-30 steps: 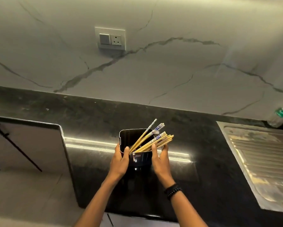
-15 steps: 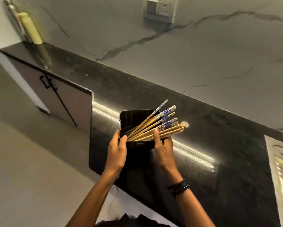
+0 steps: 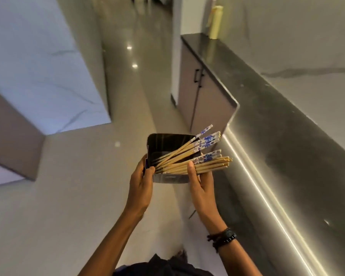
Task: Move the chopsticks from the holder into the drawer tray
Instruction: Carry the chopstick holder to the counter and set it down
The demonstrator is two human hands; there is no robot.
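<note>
Pale glossy floor (image 3: 72, 196) fills the frame; dark counter (image 3: 287, 146) runs along 3 o'clock. At centre we hold a black boxy holder (image 3: 167, 143) in the air above the floor, left hand (image 3: 140, 188) clasping its 9 o'clock side, right hand (image 3: 201, 188) clasping the 3 o'clock side, thumb over the sticks. Chopsticks (image 3: 189, 158), pale wood with blue-and-white patterned ends, fan toward 2 o'clock inside it.
</note>
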